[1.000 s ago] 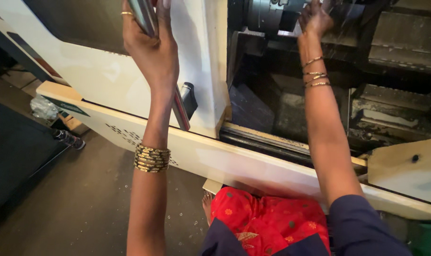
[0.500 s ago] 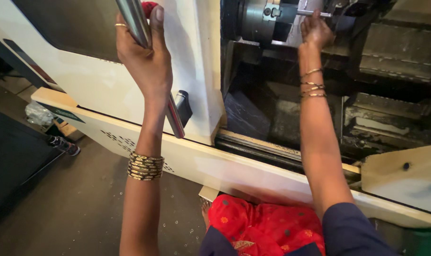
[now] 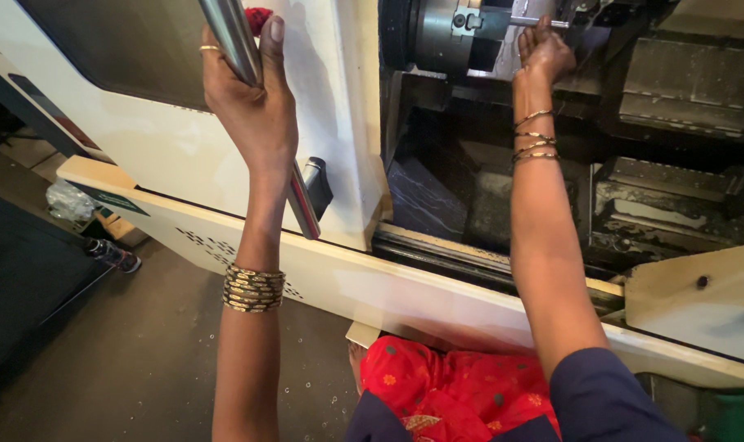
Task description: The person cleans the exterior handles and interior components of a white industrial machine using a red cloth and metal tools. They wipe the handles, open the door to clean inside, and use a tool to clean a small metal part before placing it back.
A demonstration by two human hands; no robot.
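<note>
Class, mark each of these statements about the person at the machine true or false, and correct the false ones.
1. The left hand grips the door's steel bar handle. True.
2. The right hand rests on the floor. False: it reaches up by the chuck inside the machine.
3. Both wrists carry bangles. True.
4. The machine door is painted green. False: it is cream white.

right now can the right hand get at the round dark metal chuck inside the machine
Probably yes. The right hand is already inside the open enclosure, gripping a thin metal rod just right of the round dark metal chuck, with nothing visible between them. The left hand holds the steel door handle.
</note>
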